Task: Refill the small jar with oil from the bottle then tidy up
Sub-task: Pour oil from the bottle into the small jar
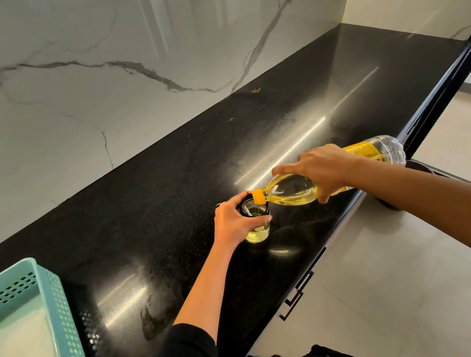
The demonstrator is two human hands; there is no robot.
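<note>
Lower left: teal perforated plastic basket (61, 311), idle. Centre: left grip (231, 221) clenched round the top of the small clear glass jar (257, 233), pinning it upright on the black speckled stone surface (168, 188) against tipping. Right: right grip (327, 169) grasps the clear plastic oil bottle (291, 190), tilted near-horizontal, orange end at the jar mouth for pouring. Jar part full. Yellow label (367, 151) text unreadable.
</note>
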